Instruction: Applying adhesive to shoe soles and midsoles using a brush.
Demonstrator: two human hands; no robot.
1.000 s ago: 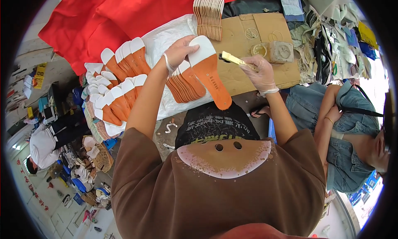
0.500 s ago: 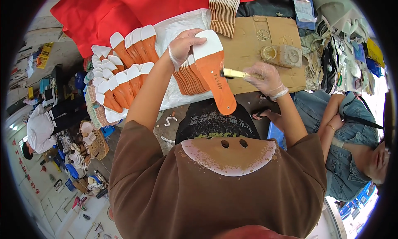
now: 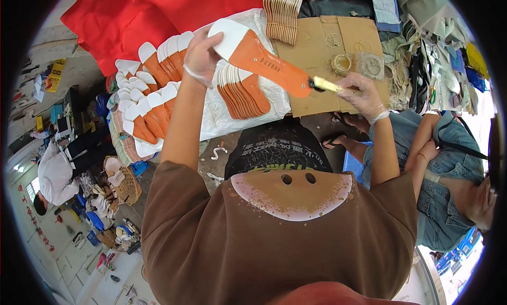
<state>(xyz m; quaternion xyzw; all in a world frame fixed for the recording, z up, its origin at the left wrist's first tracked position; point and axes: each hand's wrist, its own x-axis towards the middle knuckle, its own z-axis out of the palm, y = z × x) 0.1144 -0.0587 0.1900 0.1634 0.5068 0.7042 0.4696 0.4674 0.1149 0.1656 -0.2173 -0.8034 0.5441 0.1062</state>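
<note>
My left hand [image 3: 202, 55], in a thin clear glove, pinches the white end of an orange-and-white shoe insole [image 3: 266, 63]. The insole is held up slanting down to the right, above a fanned stack of similar insoles [image 3: 237, 93] on white sheeting. In my right hand [image 3: 363, 96], also gloved, is a flat brush [image 3: 328, 85] with a pale handle. Its dark bristles meet the rounded orange end of the insole, or lie very close to it. More orange-and-white insoles [image 3: 153, 107] lie in overlapping rows to the left.
A jar of amber liquid [image 3: 341, 64] stands on cardboard [image 3: 311, 56] beside my right hand. Beyond are a row of tan insole-shaped pieces [image 3: 281, 17], red cloth [image 3: 121, 19] and a blue clipboard [image 3: 386, 11]. A person in denim [image 3: 443, 194] sits close on the right, arms folded.
My left hand has moved up and left, swinging the insole's orange end up and to the right. My right hand has shifted right, and the brush has gone from mid-insole to its rounded end.
</note>
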